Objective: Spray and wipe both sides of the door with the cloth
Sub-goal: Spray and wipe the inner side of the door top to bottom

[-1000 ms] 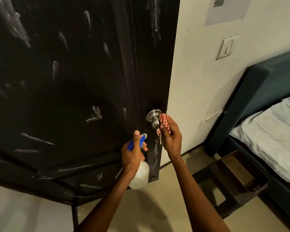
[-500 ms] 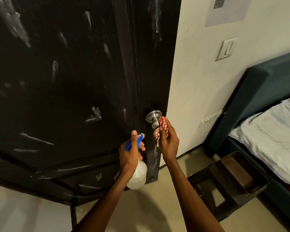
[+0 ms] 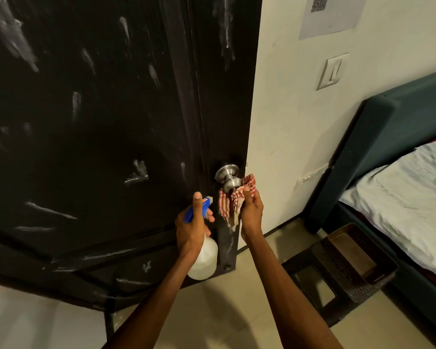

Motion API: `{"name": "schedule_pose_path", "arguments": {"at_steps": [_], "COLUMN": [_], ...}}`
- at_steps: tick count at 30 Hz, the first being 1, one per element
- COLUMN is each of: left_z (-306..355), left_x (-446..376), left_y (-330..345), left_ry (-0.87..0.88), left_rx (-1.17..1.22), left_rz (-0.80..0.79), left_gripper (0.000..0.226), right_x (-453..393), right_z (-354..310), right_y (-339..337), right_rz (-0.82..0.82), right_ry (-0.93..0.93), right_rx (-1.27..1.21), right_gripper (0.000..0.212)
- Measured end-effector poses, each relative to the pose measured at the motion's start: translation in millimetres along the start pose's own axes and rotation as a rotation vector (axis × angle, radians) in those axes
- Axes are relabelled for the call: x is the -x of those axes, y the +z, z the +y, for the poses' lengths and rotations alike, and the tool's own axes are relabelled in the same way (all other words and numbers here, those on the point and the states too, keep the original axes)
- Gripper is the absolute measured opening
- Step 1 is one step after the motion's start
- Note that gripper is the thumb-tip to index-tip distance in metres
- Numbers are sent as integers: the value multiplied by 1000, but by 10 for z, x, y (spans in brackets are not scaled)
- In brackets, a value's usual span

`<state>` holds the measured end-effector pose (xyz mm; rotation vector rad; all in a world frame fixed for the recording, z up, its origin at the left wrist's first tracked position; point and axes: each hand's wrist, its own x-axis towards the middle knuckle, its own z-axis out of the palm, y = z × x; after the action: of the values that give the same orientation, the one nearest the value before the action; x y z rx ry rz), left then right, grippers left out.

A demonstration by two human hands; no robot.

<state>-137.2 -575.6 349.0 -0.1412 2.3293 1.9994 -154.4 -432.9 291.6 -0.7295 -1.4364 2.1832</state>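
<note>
Right hand [image 3: 251, 214] grips the cloth [image 3: 233, 202] against the doorknob [image 3: 229, 178]; left hand [image 3: 191, 229] clutches the spray bottle [image 3: 204, 255] beside the door [image 3: 98, 134].

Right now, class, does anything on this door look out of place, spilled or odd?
Yes: white streaks and smears are scattered across the dark door, some running downward, like unwiped spray. The right hand holds the checked cloth at the knob.

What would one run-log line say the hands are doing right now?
left hand: grips spray bottle | right hand: holds checked cloth against door knob | door: white streaks remain
</note>
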Motion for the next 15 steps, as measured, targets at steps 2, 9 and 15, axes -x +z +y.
{"name": "schedule_pose_path", "arguments": {"at_steps": [2,9,15], "left_z": [16,65,79], "left_x": [-1,-14,-15], "left_y": [-11,-58,-55], "left_ry": [-7,-12,-15], "left_rx": [12,17,15], "left_rz": [6,28,32], "left_gripper": [79,79,80], "right_x": [-36,-193,-267], "right_z": [-149,-271,-311], "right_y": [82,300,152], "right_rz": [33,-40,-56], "right_ry": [-121,-839,-816], "right_rx": [91,911,950], "right_gripper": [40,42,39]}}
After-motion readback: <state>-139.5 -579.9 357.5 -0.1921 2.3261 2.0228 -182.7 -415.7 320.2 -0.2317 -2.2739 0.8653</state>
